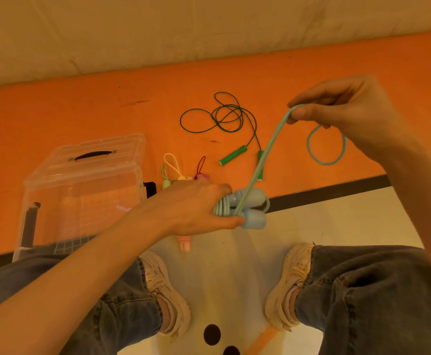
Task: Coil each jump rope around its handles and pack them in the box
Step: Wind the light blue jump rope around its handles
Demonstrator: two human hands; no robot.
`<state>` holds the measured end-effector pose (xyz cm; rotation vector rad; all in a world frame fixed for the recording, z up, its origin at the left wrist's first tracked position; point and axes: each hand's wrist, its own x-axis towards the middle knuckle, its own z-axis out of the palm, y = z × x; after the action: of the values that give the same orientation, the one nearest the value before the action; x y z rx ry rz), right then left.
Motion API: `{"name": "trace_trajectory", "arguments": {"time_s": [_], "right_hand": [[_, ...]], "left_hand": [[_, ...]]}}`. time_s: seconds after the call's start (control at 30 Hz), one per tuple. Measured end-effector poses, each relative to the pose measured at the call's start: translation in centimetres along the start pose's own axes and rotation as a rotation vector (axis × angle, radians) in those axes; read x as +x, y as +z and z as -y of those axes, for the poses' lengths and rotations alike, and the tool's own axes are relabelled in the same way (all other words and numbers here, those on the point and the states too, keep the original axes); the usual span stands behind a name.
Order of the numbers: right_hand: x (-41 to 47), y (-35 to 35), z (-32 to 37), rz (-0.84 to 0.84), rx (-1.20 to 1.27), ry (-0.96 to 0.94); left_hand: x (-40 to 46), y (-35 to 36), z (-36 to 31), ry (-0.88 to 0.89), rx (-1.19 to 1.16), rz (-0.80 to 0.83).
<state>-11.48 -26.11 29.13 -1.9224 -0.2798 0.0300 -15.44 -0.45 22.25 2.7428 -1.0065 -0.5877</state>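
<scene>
Seen from the head camera, our left hand (196,206) grips the two light blue handles (252,208) of a jump rope, held side by side above the floor, fingers curled round them with several turns of cord already wound about the pair just beside the fingertips. From this bundle the light blue cord (268,152) rises obliquely to our right hand (347,111), which pinches it between thumb and curled fingers; beyond the pinch the free remainder hangs in a loose loop (327,147) below that hand. On the orange mat (81,111) behind lies a green jump rope (224,116), its thin cord in an untidy tangle and its two green handles (233,156) apart from one another, one partly hidden by the blue cord. To the left of these, several smaller ropes with pale green, cream and dark pink loops (181,170) lie near one another, partly covered by our left hand; a pink coiled rope (185,243) shows below the wrist. The clear plastic box (81,196), with a dark handle on its raised lid, stands on the mat at left, well apart from the bundle we hold. Our knees in grey jeans (375,290) and pale shoes (288,285) frame the white floor panel (337,221) below.
</scene>
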Motion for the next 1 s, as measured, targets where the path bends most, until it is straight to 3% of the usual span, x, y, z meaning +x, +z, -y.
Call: {"name": "trace_trajectory", "arguments": {"time_s": [0.4,0.6,0.73,1.0], "right_hand": [[1.1,2.7,-0.9,0.006,-0.06,0.153],[1.2,2.5,-1.2,-0.028,-0.123,0.199],[1.3,2.5,-1.3,-0.05,-0.17,0.243],[1.3,2.0,-1.7,-0.076,-0.167,0.319]], "left_hand": [[-0.9,-0.2,-2.9,0.235,-0.02,-0.061],[-0.9,-0.5,-2.5,0.123,-0.037,-0.227],[-0.8,-0.5,-2.8,0.133,-0.185,-0.274],[-0.9,-1.1,-2.4,0.216,-0.251,-0.348]]}}
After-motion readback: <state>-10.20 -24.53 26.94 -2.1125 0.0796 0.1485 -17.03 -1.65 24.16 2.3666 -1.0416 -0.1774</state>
